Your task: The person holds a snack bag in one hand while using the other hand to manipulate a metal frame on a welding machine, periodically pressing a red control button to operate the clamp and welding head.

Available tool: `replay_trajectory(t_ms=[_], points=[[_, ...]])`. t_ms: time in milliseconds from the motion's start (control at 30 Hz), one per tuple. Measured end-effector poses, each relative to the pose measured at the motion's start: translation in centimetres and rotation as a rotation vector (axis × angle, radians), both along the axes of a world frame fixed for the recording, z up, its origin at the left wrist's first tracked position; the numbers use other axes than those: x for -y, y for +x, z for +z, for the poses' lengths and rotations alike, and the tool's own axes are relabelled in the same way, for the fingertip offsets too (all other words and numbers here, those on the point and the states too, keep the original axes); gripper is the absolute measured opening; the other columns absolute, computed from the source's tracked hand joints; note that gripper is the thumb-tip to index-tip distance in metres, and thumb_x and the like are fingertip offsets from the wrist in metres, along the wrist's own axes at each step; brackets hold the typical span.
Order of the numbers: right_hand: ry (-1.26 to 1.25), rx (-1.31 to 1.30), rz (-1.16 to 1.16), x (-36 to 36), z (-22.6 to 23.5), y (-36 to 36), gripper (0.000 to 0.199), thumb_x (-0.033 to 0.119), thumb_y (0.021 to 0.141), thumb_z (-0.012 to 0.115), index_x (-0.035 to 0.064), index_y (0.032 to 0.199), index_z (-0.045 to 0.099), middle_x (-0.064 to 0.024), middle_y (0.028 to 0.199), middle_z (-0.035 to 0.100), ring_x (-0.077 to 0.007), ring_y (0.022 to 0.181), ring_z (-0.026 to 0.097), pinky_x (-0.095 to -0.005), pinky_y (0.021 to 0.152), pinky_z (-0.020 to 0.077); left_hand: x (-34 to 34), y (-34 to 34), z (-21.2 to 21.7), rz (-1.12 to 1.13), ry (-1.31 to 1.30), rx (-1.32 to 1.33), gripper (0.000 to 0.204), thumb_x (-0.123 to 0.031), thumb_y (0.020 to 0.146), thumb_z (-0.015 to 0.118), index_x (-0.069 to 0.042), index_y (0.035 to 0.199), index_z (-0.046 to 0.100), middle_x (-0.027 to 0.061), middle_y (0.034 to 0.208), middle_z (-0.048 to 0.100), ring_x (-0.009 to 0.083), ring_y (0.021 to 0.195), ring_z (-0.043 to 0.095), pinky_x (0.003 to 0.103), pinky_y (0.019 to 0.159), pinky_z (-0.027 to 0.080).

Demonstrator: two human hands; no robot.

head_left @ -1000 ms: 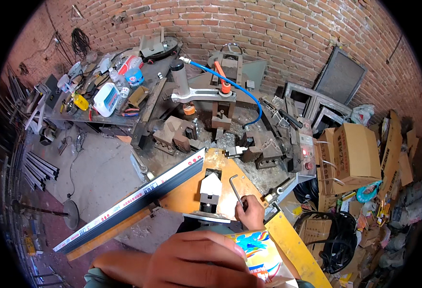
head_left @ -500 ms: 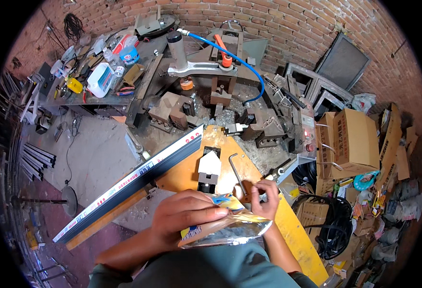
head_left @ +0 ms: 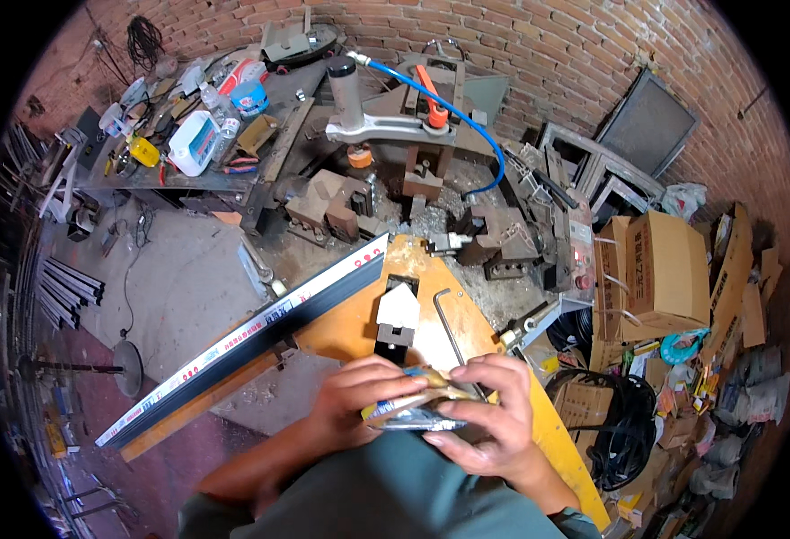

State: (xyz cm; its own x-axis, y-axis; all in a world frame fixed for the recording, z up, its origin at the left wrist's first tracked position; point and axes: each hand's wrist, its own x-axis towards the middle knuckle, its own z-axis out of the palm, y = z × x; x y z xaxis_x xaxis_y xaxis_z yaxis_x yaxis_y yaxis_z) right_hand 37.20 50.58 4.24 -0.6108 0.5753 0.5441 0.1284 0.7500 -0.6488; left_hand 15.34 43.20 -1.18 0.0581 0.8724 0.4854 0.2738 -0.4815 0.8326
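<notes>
Close to my body I hold a shiny foil packet [head_left: 406, 417] with a silver inside and yellow and blue printing. My left hand [head_left: 352, 402] is closed on its left side, thumb along the top. My right hand [head_left: 496, 415] grips its right side between thumb and fingers. What the packet holds is hidden. Just beyond my hands a bent grey hex key [head_left: 446, 325] lies on the yellow-orange board [head_left: 330, 340], its lower end behind my right fingers. Left of the key, a white angular piece [head_left: 399, 307] sits on a dark metal block [head_left: 394, 336].
A long black and white profile [head_left: 260, 338] lies slantwise across the board's left side. Beyond stands a machine with metal clamp blocks [head_left: 321, 199], a blue air hose [head_left: 467, 110] and an orange lever [head_left: 431, 94]. Cardboard boxes [head_left: 665, 269] and coiled black cable [head_left: 627, 422] crowd the right.
My right hand has moved from beside the hex key to the packet's right side. The packet has tipped and its silver side shows less. The view has shifted slightly.
</notes>
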Motion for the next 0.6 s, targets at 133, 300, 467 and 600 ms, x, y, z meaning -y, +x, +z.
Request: replay_trajectory(t_ms=[133, 300, 467, 600], points=[[-0.044, 0.040, 0.064, 0.3, -1.3, -0.7, 0.032, 0.011, 0.069, 0.091, 0.0078, 0.095, 0.073, -0.0150, 0.121, 0.068, -0.0359, 0.112, 0.061, -0.0453, 0.096, 0.0504, 0.7, 0.1, -1.8, -0.003, -0.080, 0.017, 0.050, -0.007, 0.075, 0.088, -0.004, 0.123, 0.074, 0.0126, 0.105, 0.076, 0.0284, 0.091, 0.073, 0.036, 0.080, 0.058], [-0.123, 0.034, 0.060, 0.5, -1.6, -1.0, 0.029, 0.004, 0.071, 0.088, 0.0058, 0.095, 0.072, -0.0142, 0.120, 0.069, -0.0359, 0.111, 0.063, -0.0447, 0.095, 0.0519, 1.2, -0.4, -2.5, 0.041, -0.208, 0.010, 0.056, -0.009, 0.074, 0.089, -0.003, 0.127, 0.072, 0.0148, 0.111, 0.076, 0.0294, 0.096, 0.073, 0.037, 0.084, 0.057], [-0.185, -0.055, -0.037, 0.7, -1.7, -0.4, 0.025, 0.002, 0.075, 0.085, 0.0035, 0.094, 0.070, -0.0178, 0.117, 0.069, -0.0364, 0.106, 0.066, -0.0438, 0.091, 0.0529, 2.5, -1.2, -4.4, 0.026, -0.476, 0.325, 0.072, -0.006, 0.078, 0.089, -0.001, 0.144, 0.059, 0.0122, 0.130, 0.070, 0.0215, 0.119, 0.066, 0.034, 0.102, 0.051], [-0.202, -0.115, -0.056, 1.0, -1.7, 0.2, 0.019, 0.005, 0.082, 0.082, 0.0019, 0.094, 0.067, -0.0224, 0.116, 0.066, -0.0349, 0.104, 0.065, -0.0441, 0.090, 0.0525, 3.8, -1.1, -6.5, 0.073, -0.612, 0.661, 0.079, -0.007, 0.087, 0.079, -0.001, 0.156, 0.041, 0.0148, 0.146, 0.057, 0.0247, 0.134, 0.057, 0.037, 0.113, 0.045]])
